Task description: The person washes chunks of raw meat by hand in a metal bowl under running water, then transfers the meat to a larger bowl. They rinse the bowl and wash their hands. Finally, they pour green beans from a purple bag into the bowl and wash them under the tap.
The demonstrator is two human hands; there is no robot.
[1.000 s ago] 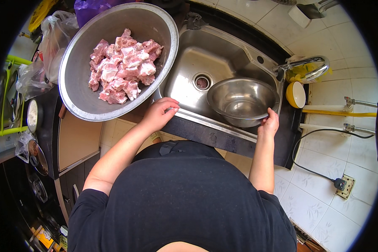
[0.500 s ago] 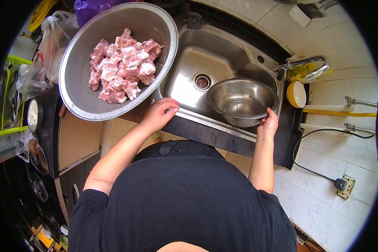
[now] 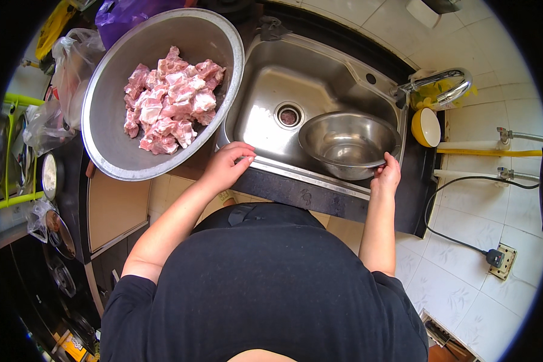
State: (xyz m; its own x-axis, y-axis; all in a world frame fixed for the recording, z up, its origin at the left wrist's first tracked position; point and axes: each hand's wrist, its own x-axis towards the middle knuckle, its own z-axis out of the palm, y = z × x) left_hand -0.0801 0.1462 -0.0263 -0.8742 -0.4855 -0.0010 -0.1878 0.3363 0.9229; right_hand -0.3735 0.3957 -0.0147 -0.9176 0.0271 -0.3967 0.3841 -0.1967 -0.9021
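My left hand point(image 3: 228, 166) rests with loosely spread fingers on the front rim of a steel sink point(image 3: 295, 81), holding nothing. My right hand point(image 3: 387, 175) grips the near rim of a small steel bowl point(image 3: 347, 143) that sits in the sink's right side; the bowl looks wet inside. To the left, a large steel basin point(image 3: 111, 151) stands on the counter, partly over the sink's edge, with several raw pink meat chunks point(image 3: 170, 101) piled in it.
A curved tap point(image 3: 443, 81) arches over the sink's right end, with a yellow cup point(image 3: 425, 127) beside it. Plastic bags point(image 3: 72, 66) lie left of the basin. A black cable runs to a wall socket point(image 3: 501, 259) at lower right.
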